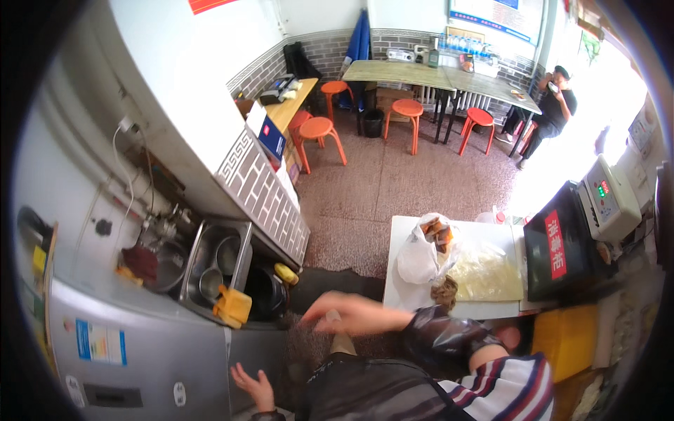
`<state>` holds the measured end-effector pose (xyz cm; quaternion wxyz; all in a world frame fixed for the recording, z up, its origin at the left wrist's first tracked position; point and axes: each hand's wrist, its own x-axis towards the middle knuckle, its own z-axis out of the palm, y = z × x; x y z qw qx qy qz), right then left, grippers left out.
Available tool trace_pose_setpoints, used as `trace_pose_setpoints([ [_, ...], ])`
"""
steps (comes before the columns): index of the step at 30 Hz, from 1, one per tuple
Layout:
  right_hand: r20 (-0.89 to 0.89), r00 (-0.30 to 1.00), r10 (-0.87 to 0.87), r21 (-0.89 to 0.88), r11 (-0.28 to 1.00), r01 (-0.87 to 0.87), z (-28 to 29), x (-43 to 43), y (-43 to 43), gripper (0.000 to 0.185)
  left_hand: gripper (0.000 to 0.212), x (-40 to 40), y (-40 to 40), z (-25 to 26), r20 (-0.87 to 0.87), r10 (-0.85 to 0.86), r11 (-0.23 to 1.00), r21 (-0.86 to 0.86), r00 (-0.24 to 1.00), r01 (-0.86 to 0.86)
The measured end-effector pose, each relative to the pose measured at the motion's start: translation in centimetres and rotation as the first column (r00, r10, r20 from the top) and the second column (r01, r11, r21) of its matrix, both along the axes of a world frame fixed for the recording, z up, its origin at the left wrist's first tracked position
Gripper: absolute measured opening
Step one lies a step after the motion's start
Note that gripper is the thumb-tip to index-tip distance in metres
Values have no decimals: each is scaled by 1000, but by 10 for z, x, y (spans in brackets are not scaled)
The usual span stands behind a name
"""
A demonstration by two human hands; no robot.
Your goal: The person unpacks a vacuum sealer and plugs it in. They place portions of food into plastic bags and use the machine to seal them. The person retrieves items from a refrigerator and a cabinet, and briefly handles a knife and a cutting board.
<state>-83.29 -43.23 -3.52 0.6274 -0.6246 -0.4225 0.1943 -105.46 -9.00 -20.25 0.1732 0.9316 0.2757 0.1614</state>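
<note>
My left hand (pixel 255 387) is low in the picture, beside the grey refrigerator (pixel 152 368), its fingers apart and nothing in it. My right hand (pixel 345 314) reaches across in front of my dark apron (pixel 368 389), over the floor. It is blurred, with a small pale patch by the fingers, so whether it holds something is unclear. A dark shiny sleeve cover (pixel 445 334) wraps that forearm. Left of it, a yellow cloth (pixel 233 307) hangs over the rim of a steel sink (pixel 243 237) with round metal vessels inside. A black bucket (pixel 266 294) stands beside the sink.
To the right, a white table (pixel 400 231) bears a white plastic bag (pixel 418 260) with brown items, clear plastic (pixel 484 268) and a brown cloth (pixel 445 292). Beyond are a black cabinet (pixel 545 237), a yellow crate (pixel 566 337), orange stools (pixel 316 128) and a seated person (pixel 561 108).
</note>
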Motion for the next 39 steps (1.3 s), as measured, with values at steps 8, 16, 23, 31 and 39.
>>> trace_pose_setpoints([
  [8, 28, 999, -15, 250, 968, 8, 50, 126, 52, 27, 66, 354, -26, 27, -111, -726, 686, -40, 679, 727],
  [16, -489, 306, -817, -190, 442, 877, -149, 228, -2, 26, 64, 542, -104, 26, -73, -948, 318, -156, 310, 935],
  [23, -487, 270, -831, -148, 383, 912, -174, 336, 16, 25, 62, 610, -135, 10, -51, -985, 173, -211, 165, 962],
  [31, -260, 513, -818, 112, 502, 858, -57, 358, -12, 25, 60, 704, -174, -1, 30, -987, -162, -139, -159, 977],
  [39, 160, 502, -850, 566, 496, 659, 40, 314, 21, 24, 51, 687, -320, 86, -117, -525, -793, -293, -843, 535],
])
